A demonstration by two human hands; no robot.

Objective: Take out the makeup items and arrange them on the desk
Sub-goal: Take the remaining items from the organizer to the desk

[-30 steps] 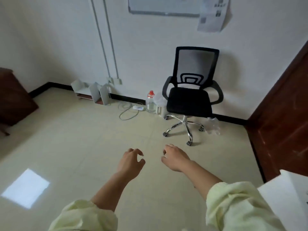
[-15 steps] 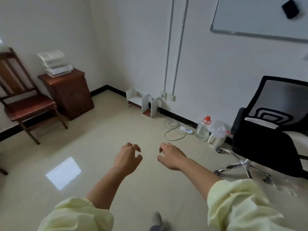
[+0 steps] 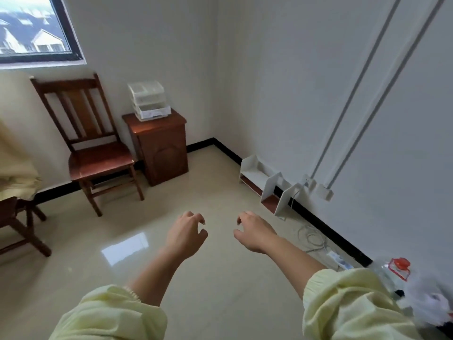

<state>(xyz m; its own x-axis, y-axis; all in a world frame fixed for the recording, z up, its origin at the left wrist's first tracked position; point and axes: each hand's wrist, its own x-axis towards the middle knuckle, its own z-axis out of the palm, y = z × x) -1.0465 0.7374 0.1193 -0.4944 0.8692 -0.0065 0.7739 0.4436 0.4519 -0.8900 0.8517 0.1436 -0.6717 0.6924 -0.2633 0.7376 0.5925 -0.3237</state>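
Head view: the left hand (image 3: 186, 235) and the right hand (image 3: 255, 233) hang over the tiled floor (image 3: 73, 278), well apart from any furniture. Their fingers are loosely curled and parted, holding nothing. No makeup items show. The likeliest store is the clear plastic drawer organiser (image 3: 148, 100) on the wooden cabinet (image 3: 161, 153), at the rear edge of its top, beside the wooden chair (image 3: 95, 155). The step looks like the approach: get close, steady the organiser with one hand and pull a drawer out squarely with the other.

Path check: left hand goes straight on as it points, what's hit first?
Nothing close: the left hand faces only glossy beige tiled floor, then the black skirting board at the room corner. Depth unclear.
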